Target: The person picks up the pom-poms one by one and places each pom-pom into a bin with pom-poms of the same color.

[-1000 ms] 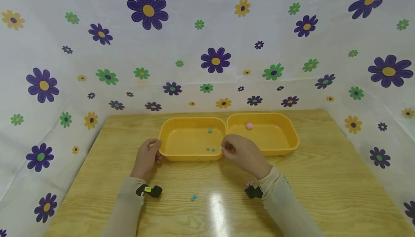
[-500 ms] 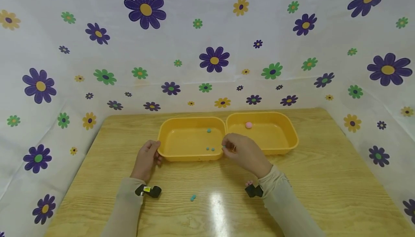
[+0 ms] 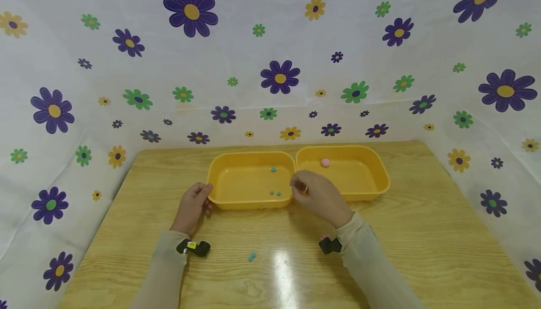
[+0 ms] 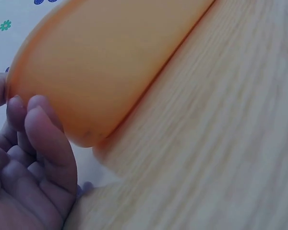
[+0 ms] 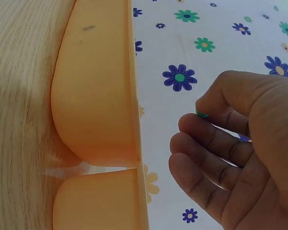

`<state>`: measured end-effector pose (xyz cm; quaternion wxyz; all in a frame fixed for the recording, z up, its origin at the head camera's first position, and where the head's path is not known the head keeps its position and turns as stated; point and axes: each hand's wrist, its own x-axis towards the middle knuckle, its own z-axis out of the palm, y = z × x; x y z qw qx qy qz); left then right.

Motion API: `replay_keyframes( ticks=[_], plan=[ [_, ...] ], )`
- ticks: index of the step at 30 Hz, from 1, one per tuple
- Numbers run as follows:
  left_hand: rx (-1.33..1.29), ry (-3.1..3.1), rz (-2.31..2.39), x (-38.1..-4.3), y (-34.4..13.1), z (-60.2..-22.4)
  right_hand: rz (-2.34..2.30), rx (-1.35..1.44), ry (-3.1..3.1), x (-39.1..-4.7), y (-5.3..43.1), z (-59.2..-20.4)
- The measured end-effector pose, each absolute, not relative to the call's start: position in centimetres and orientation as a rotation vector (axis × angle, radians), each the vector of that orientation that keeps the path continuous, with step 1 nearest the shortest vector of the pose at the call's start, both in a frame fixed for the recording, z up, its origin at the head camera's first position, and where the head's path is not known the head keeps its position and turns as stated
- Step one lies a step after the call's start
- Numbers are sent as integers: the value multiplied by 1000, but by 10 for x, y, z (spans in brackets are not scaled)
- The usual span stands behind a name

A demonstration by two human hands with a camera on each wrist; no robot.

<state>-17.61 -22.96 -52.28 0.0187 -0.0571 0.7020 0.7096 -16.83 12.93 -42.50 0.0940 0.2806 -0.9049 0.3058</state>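
Observation:
My left hand (image 3: 192,207) grips the left end of a yellow plastic tray (image 3: 236,204), thumb at the rim and fingers against the outside wall. In the left wrist view, curled fingers (image 4: 50,148) touch the tray's end wall (image 4: 101,72). Above the junction of the two trays, my right hand (image 3: 319,196) pinches a tiny teal ball (image 5: 201,114) between thumb and fingertip; the fingers mostly cover it. Inside the left tray lie a larger teal ball (image 3: 273,169) and two small ones, one of them a teal ball (image 3: 278,194) near the front wall.
A second yellow tray (image 3: 359,196) adjoins on the right, with a pink ball (image 3: 325,162) inside. Small teal balls (image 3: 251,257) lie on the wooden table (image 3: 228,281). Pink pieces (image 3: 324,237) sit by the right wristband, partly hidden. A flowered cloth (image 3: 236,60) surrounds the table.
My right hand has risen slightly, still pinching the teal ball. The left hand keeps its hold on the tray, and the balls in the trays stay where they were.

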Motion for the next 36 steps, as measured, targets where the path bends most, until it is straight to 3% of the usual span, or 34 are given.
replay_keyframes(
  ticks=[16, 25, 36],
  plan=[
    [-190, 2165, 2250, -177, -231, -526, 837, 833, -2886, -231, 108, -399],
    [-202, 2166, 2237, -177, -230, -526, 482, 887, -3120, -272, 85, -377],
    [-213, 2145, 2250, -177, -231, -526, 112, 882, -3422, -310, 55, -379]
  ],
)
